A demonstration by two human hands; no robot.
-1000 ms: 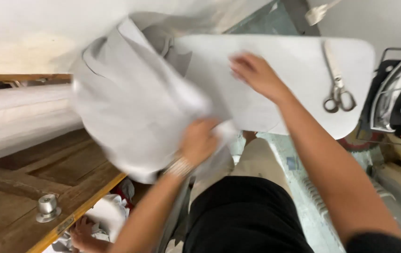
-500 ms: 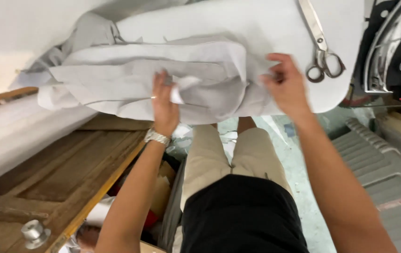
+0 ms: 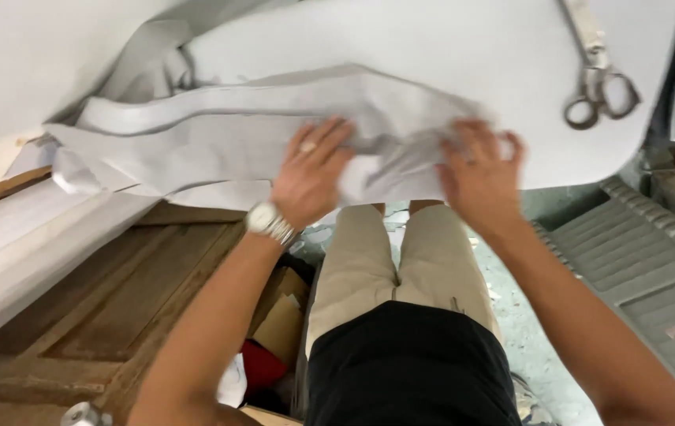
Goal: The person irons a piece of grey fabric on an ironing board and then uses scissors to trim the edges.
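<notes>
Here I see a pale grey garment (image 3: 227,142) lying crumpled across the near edge of a white ironing board (image 3: 448,47), stretching from the left of the frame to the centre. My left hand (image 3: 310,170) lies flat on it at centre, fingers spread, a wristwatch (image 3: 269,222) on the wrist. My right hand (image 3: 475,170) sits just right of it, fingers curled and bunching the cloth. Scissors (image 3: 599,87) lie on the board at upper right. A brown wooden door panel (image 3: 93,308) fills the lower left.
</notes>
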